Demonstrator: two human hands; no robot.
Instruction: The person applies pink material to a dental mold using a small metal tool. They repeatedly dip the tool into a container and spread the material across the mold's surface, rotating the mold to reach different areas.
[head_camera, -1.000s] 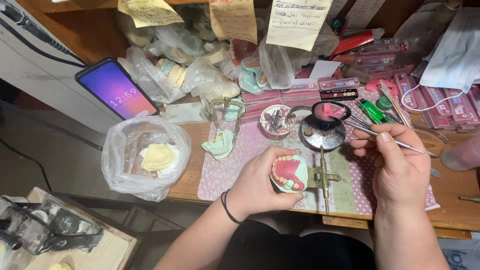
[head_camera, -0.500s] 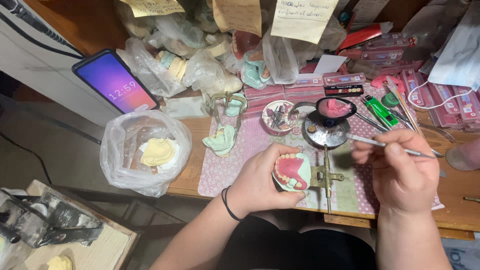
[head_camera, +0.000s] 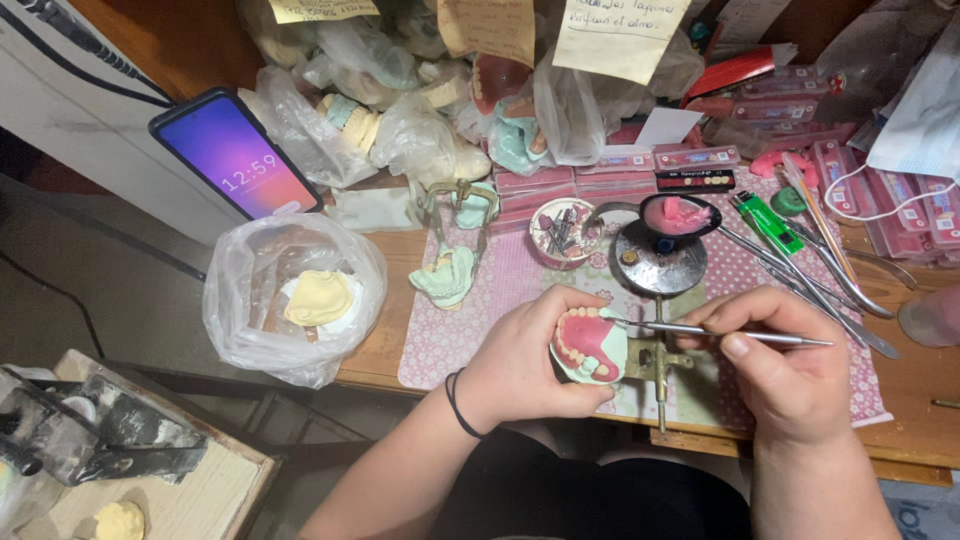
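Cradling a pink wax denture (head_camera: 588, 345) on its pale green plaster model just above the patterned mat (head_camera: 520, 275) on the worktop (head_camera: 385, 330), the left hand (head_camera: 530, 365) wrapped its fingers around the base, tilting the smooth teeth upward for access. The right hand (head_camera: 785, 370) pinched a slim metal instrument (head_camera: 720, 333) like a pen, its tip touching the wax gum.

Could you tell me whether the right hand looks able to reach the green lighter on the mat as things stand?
Probably yes: the green lighter lies uncovered just beyond the right hand, though that hand holds a metal tool.
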